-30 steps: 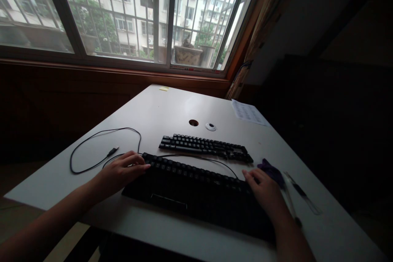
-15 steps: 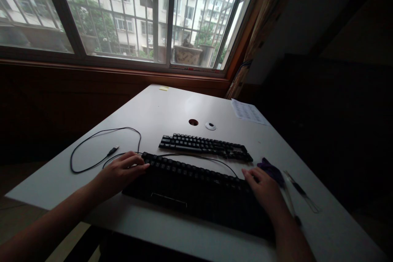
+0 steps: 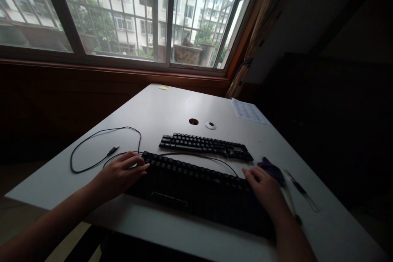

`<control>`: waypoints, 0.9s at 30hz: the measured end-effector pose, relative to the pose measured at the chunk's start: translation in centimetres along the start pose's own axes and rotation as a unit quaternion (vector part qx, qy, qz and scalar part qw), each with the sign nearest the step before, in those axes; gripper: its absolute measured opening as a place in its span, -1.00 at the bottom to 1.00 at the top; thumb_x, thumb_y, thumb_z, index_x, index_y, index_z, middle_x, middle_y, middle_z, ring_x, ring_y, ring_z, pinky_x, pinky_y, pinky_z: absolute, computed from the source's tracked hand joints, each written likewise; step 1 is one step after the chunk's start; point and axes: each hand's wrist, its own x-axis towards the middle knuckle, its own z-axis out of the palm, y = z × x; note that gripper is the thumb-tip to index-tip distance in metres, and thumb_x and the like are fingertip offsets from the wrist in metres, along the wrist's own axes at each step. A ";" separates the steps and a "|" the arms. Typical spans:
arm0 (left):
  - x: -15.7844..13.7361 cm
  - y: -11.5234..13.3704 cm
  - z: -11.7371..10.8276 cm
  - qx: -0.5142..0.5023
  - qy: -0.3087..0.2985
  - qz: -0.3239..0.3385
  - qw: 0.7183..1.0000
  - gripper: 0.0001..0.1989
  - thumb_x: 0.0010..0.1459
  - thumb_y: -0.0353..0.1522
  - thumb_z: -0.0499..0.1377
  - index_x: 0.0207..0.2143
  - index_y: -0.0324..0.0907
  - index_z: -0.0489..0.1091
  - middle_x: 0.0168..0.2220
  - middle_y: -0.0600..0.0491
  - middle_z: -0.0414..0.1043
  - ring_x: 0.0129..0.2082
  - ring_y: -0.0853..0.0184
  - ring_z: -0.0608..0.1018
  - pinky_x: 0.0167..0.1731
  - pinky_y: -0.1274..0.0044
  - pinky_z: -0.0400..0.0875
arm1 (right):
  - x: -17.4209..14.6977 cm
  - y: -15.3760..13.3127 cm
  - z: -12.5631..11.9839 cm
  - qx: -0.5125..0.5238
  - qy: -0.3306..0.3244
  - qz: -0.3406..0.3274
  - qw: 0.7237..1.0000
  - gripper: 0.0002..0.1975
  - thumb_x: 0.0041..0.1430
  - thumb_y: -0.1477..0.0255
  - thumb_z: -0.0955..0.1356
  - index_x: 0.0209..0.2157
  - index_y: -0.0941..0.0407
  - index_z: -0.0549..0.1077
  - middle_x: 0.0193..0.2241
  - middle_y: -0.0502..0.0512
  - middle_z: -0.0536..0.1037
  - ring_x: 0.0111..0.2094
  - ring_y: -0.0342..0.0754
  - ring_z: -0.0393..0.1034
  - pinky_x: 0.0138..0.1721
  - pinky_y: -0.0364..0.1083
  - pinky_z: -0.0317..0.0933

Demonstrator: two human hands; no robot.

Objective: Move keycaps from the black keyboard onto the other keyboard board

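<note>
A black keyboard (image 3: pixel 196 200) lies near the front edge of the white table, with rows of keys along its far side and a dark, bare-looking front part. My left hand (image 3: pixel 124 170) is closed on its left end, thumb on top near the keys. At the right end, my right hand (image 3: pixel 265 190) grips the edge with bent fingers. Some fingertips are hidden under or behind the keyboard. Just beyond it sits a block of black keycaps (image 3: pixel 202 146), laid out in keyboard order. The keyboard's cable (image 3: pixel 89 134) loops left, ending in a USB plug (image 3: pixel 113 150).
A purple cloth (image 3: pixel 272 170) and a wire keycap puller (image 3: pixel 302 190) lie right of my right hand. Farther back are a round cable hole (image 3: pixel 193 122), its white ring cover (image 3: pixel 211 125), a printed sheet (image 3: pixel 249 111) and a yellow note (image 3: pixel 163 88). A barred window stands behind.
</note>
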 end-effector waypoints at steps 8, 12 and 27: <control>0.5 0.2 -0.1 0.024 0.012 0.000 1.000 -0.79 0.38 -0.42 0.17 -0.05 -0.10 0.59 -0.20 0.00 0.54 -0.15 0.24 0.51 -0.18 0.44 0.52 | 0.1 0.3 0.1 -0.010 -0.003 0.003 1.000 -0.42 0.28 -0.14 0.24 -0.58 0.03 0.35 -0.50 0.04 0.45 -0.44 0.01 0.39 -0.29 -0.02 0.22; 0.3 0.2 0.0 0.040 0.010 0.013 0.999 -0.80 0.38 -0.44 0.18 -0.07 -0.10 0.60 -0.23 0.02 0.54 -0.17 0.24 0.49 -0.17 0.43 0.50 | 0.1 0.5 0.3 -0.007 0.006 -0.003 1.000 -0.43 0.28 -0.12 0.24 -0.57 0.04 0.36 -0.49 0.05 0.46 -0.42 0.02 0.41 -0.26 -0.02 0.23; -0.5 0.4 0.2 0.009 0.031 0.002 0.999 -0.73 0.38 -0.46 0.16 0.05 -0.10 0.55 -0.25 0.01 0.49 -0.26 0.27 0.45 -0.23 0.42 0.43 | 0.1 0.3 0.1 -0.009 0.009 -0.019 1.000 -0.41 0.32 -0.12 0.21 -0.57 0.04 0.35 -0.49 0.06 0.48 -0.44 0.01 0.40 -0.29 -0.04 0.24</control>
